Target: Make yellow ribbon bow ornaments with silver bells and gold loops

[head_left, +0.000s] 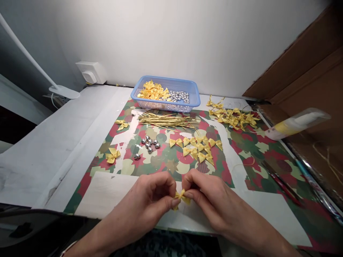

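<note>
A small yellow ribbon bow [182, 196] is pinched between my two hands near the front edge of the table. My left hand [152, 196] grips its left loop with thumb and forefinger. On the other side, my right hand [206, 194] pinches the right loop; the fingertips partly cover the bow. Beyond my hands lies a group of several similar bows [202, 147]. Left of that group is a cluster of small silver bells [150, 142]. A bundle of gold twist ties [166, 120] stretches across the mat behind them.
A blue basket [184, 84] with yellow bows and silver bells stands by the wall. Bows with gold ties [233, 117] are piled at the back right. Tweezers [282, 185], a bottle [298, 123] and a cardboard box [308, 71] are on the right. Single bows [112, 156] lie left.
</note>
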A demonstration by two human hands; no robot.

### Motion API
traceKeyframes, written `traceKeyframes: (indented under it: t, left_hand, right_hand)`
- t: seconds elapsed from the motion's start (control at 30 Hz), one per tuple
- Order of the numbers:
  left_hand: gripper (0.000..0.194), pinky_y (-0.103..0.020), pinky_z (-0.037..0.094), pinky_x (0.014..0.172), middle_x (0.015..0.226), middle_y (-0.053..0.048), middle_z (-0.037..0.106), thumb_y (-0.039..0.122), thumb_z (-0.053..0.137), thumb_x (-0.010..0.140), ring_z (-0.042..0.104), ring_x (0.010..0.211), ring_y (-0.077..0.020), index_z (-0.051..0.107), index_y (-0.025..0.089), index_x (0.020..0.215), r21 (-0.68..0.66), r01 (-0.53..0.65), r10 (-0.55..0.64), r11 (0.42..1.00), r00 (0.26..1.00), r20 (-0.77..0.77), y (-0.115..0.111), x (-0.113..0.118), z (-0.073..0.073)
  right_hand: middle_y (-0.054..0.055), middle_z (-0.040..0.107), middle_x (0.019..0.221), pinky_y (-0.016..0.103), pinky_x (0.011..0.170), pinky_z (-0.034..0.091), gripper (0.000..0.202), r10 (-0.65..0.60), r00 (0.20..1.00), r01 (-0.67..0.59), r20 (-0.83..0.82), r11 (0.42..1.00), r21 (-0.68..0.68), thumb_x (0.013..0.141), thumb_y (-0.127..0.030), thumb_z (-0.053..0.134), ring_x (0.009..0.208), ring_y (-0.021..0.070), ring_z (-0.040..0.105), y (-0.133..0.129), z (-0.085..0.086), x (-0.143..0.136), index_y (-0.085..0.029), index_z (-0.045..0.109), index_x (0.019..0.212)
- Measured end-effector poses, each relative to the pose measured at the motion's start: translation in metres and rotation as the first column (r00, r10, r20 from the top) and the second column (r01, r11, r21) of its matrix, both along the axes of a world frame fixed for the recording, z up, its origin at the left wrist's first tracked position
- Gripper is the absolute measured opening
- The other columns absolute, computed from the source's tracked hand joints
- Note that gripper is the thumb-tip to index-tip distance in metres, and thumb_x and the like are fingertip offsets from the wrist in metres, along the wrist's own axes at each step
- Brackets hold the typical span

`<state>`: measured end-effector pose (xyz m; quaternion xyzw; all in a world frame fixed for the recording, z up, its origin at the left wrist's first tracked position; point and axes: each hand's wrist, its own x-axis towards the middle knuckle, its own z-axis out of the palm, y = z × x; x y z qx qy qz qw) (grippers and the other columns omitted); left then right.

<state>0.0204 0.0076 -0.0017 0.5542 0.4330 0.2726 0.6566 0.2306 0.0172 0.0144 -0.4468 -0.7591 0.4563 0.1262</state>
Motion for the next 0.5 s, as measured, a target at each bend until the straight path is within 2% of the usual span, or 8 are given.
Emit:
traceKeyframes:
  t: [0.33,0.5]
  left_hand:
    - [0.018,-0.027,0.038,0.063,0.072,0.004,0.058,0.016,0.067,0.089,0.049,0.069,-0.0129,0.054,0.018,0.077,-0.085,-0.001,0.008,0.996,0.997,0.078,-0.0007,-0.0012,0.0000]
    - [0.018,-0.024,0.039,0.064,0.076,0.004,0.057,0.022,0.070,0.090,0.050,0.070,-0.0114,0.054,0.019,0.084,-0.174,0.003,0.024,0.985,0.989,0.148,-0.0002,-0.0046,0.0015]
  right_hand:
    - [-0.003,0.054,0.082,0.025,0.065,0.037,0.017,-0.088,0.991,0.078,-0.097,0.992,-0.102,0.104,-0.021,0.040,0.075,0.0130,0.049,-0.0049,-0.0026,0.0013,-0.023,0.048,0.089]
    - [-0.001,0.062,0.100,0.025,0.075,0.045,0.012,-0.193,0.947,0.114,-0.259,0.950,-0.289,0.104,-0.033,0.045,0.090,0.0150,0.058,-0.0018,-0.0097,0.0050,-0.026,0.054,0.108]
